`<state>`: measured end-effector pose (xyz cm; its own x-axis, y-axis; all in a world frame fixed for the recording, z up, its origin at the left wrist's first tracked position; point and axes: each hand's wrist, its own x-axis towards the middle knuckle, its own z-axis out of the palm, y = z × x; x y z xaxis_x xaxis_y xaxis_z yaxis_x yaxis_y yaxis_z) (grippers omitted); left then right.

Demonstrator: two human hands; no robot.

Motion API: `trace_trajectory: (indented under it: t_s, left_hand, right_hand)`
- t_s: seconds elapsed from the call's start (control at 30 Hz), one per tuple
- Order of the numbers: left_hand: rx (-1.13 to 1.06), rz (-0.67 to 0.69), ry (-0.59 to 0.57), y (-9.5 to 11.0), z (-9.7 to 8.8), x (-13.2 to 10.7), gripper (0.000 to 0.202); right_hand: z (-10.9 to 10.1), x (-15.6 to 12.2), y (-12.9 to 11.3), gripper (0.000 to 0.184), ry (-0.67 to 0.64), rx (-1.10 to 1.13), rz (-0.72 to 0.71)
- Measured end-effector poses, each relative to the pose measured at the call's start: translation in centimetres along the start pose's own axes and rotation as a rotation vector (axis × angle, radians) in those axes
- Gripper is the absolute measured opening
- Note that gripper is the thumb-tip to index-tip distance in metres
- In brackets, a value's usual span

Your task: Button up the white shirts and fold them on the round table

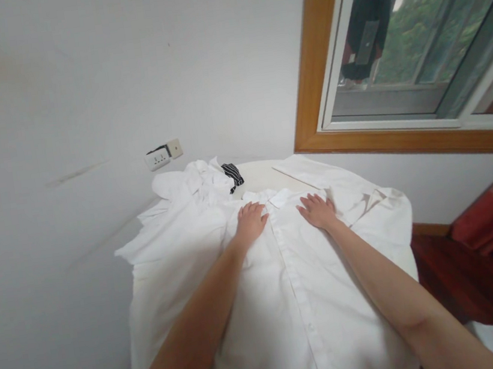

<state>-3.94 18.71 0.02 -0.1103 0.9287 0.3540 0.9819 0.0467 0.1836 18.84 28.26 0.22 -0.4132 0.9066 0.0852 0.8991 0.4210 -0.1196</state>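
Note:
A white button-up shirt (296, 287) lies spread front-up over a small table, its collar (270, 196) at the far end and the button placket running toward me. My left hand (250, 223) rests flat on the shirt just left of the collar, fingers stretched out. My right hand (318, 210) lies flat on the shirt just right of the collar, fingers spread. Neither hand holds anything. More white cloth (179, 223) is bunched to the left of the shirt.
A black striped piece of fabric (232, 175) lies at the far end beside the pale table top (263, 176). A wall socket (157, 158) sits on the white wall. A wood-framed window (318, 78) is at right, dark red flooring (459, 283) below.

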Motion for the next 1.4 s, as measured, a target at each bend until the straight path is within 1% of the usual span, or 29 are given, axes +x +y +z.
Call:
trace_trajectory:
  t_s: [0.1,0.17,0.27,0.4,0.53,0.6,0.67,0.7,0.8,0.87,0.97,1.07,1.23,1.3,1.4]
  left_hand:
    - [0.002,0.129,0.013,0.5,-0.9,-0.7,0.033]
    - [-0.002,0.182,0.010,1.0,-1.4,-1.5,0.033]
    - [0.008,0.195,-0.035,1.4,-1.4,-3.2,0.040]
    - [0.010,0.233,-0.125,0.8,-1.2,-4.7,0.049]
    - [0.014,0.204,-0.154,0.2,-1.4,-5.1,0.053]
    - [0.014,0.191,-0.157,0.2,-1.5,-5.0,0.053]
    - [0.012,0.194,-0.156,0.3,-1.5,-4.9,0.052]
    - [0.011,0.200,-0.154,0.4,-1.5,-4.9,0.052]
    - [0.008,0.216,-0.139,0.4,-1.7,-4.7,0.052]
    - [0.006,0.216,-0.135,0.4,-1.9,-4.5,0.051]
    - [0.010,0.212,-0.142,0.3,-2.1,-4.1,0.050]
    - [0.023,0.217,-0.134,0.0,-2.0,-3.6,0.049]
    - [0.058,0.235,-0.060,-0.2,-2.3,-3.1,0.046]
    - [0.092,0.200,-0.018,0.4,-2.6,-3.4,0.043]
    - [0.165,0.066,0.031,1.4,-2.5,-4.6,0.042]
  right_hand:
    - [0.0,0.1,0.1,0.061,0.014,0.009,-0.016]
    - [0.0,0.1,0.3,0.059,0.032,0.018,-0.035]
    - [0.1,0.1,0.6,0.056,0.051,0.028,-0.059]
    - [0.2,0.1,0.9,0.056,0.062,0.037,-0.059]
    - [-0.4,-0.1,0.6,0.053,0.075,0.006,-0.048]
    - [-1.0,-0.7,-0.4,0.050,0.130,-0.041,-0.061]
    - [-1.5,-1.6,-2.0,0.049,0.160,-0.069,-0.110]
    - [-1.6,-2.3,-3.0,0.050,0.142,-0.065,-0.150]
    - [-0.9,-4.4,-5.7,0.053,-0.020,0.000,-0.268]
    - [-0.2,-5.5,-6.6,0.056,-0.044,0.027,-0.287]
    - [0.5,-5.9,-6.6,0.060,-0.021,0.047,-0.291]
    - [0.5,-5.3,-6.1,0.061,-0.020,0.058,-0.291]
    - [0.5,-4.0,-6.4,0.059,-0.002,0.058,-0.305]
    - [0.6,-3.7,-6.6,0.059,0.004,0.063,-0.302]
    - [0.6,-3.3,-6.9,0.059,0.001,0.073,-0.293]
